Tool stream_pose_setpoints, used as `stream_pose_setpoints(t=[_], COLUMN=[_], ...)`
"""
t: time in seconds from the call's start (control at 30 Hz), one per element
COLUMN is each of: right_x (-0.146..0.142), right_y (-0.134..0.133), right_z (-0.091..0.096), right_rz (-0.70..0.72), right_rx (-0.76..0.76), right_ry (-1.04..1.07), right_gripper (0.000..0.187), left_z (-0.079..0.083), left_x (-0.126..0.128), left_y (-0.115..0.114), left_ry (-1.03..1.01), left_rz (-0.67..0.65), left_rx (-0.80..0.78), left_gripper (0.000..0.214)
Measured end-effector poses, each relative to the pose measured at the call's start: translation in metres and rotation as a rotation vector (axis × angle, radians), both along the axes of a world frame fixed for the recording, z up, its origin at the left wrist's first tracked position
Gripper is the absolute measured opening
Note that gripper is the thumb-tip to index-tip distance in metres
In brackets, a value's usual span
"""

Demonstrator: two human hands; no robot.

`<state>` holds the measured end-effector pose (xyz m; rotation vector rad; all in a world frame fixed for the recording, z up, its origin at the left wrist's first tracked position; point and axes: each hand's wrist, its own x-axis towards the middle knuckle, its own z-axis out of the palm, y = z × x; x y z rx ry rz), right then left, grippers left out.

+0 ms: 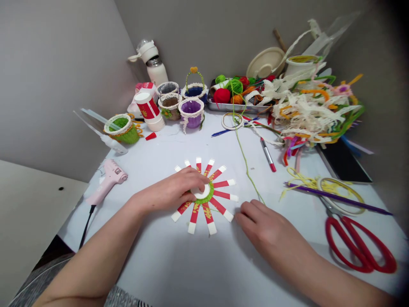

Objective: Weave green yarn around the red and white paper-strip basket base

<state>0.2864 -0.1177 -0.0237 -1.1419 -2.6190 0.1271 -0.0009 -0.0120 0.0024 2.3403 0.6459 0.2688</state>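
Observation:
A paper cup cut into red and white strips [220, 197] lies splayed flat like a star on the white table [179, 264]. Green yarn rings its round white base [203, 192]. My left hand [174, 189] lies flat over the star's left side, fingers stretched onto the base. My right hand [265, 224] rests on the table just right of the star, fingers curled and pinched by a strip's tip, where a thin green yarn strand [244, 157] runs in from the back. I cannot tell whether the fingertips grip the strand.
A pink glue gun [107, 181] lies at the left, red scissors [359, 243] at the right, and a red marker [268, 155] behind. Finished decorated cups [191, 111] and a stack of paper cups [148, 110] stand at the back. A tray of yarn balls [234, 91] and a ribbon pile [315, 108] fill the back right.

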Motion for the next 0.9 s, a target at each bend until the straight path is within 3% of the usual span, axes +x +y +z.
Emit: stream_pose_setpoints(t=[0.23, 0.4, 0.77, 0.9], right_x=[0.001, -0.002, -0.002, -0.001], right_y=[0.024, 0.035, 0.035, 0.033], right_z=[-0.016, -0.025, -0.024, -0.02], right_rz=[-0.186, -0.281, -0.288, -0.246], right_rx=[-0.07, -0.146, -0.159, -0.159], right_ry=[0.195, 0.315, 0.342, 0.366], right_gripper=[0.019, 0.019, 0.019, 0.021], left_z=[-0.003, -0.005, -0.018, -0.019], left_x=[0.009, 0.016, 0.022, 0.014], left_y=[-0.008, -0.015, -0.018, -0.011], left_ry=[-0.046, -0.067, -0.093, -0.072], left_rz=[-0.072, -0.061, 0.193, 0.185], left_rx=[-0.035, -0.025, 0.08, 0.109], left_gripper=[0.028, 0.017, 0.023, 0.021])
